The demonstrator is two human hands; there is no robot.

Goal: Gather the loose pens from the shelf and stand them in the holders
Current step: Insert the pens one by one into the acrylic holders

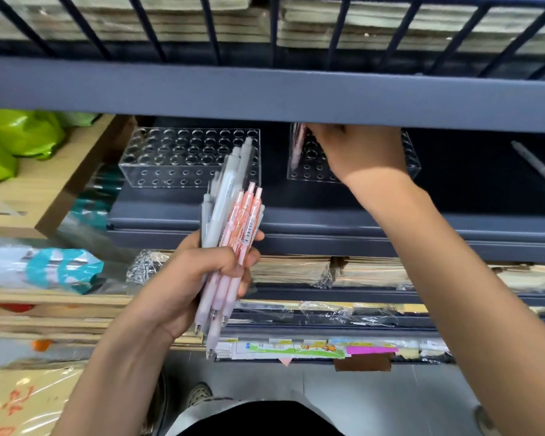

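Note:
My left hand (pixel 202 278) grips a bundle of several pens (pixel 230 215), grey and pink-orange ones, held upright in front of the dark shelf (pixel 328 228). Two clear acrylic holders with round holes stand on that shelf: the left holder (pixel 183 158) shows no pens in its holes. My right hand (pixel 356 149) reaches over the right holder (pixel 306 165) and pinches a pink pen (pixel 298 146) at the holder's left end; the upper shelf beam hides the fingertips. A loose grey pen (pixel 538 166) lies on the shelf at far right.
The grey beam of the upper shelf (pixel 265 96) crosses low over the holders. Green bags (pixel 16 140) lie on a wooden surface at left. Wrapped paper stacks (pixel 296 272) fill the shelves below. Teal packages (pixel 60 269) sit lower left.

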